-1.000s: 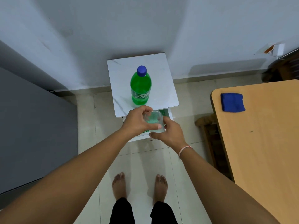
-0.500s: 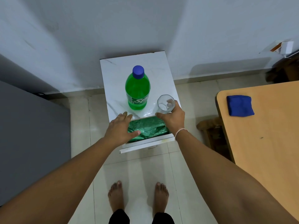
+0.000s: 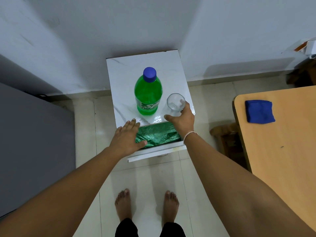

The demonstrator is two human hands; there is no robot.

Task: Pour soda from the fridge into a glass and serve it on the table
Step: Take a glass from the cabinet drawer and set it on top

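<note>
A green soda bottle [image 3: 148, 98] with a blue cap stands upright and capped on a small white marble-look cabinet [image 3: 130, 65]. Just right of it, an empty clear glass [image 3: 175, 103] stands on the cabinet top near the front right corner. My right hand [image 3: 183, 122] is wrapped around the lower part of the glass from the near side. My left hand [image 3: 127, 138] lies flat with fingers spread over the left end of the cabinet's pulled-out drawer [image 3: 153, 153], holding nothing.
Crumpled green plastic [image 3: 159, 134] fills the drawer. The wooden table [image 3: 282, 142] is at the right, with a folded blue cloth [image 3: 259, 111] on it. A low wooden stool [image 3: 224, 134] stands between cabinet and table. The grey fridge [image 3: 34, 142] is at the left. My bare feet are on the tiled floor.
A second ago both hands held the glass above the drawer. The glass now stands on the cabinet top beside the bottle, and my left hand has let go and dropped to the drawer.
</note>
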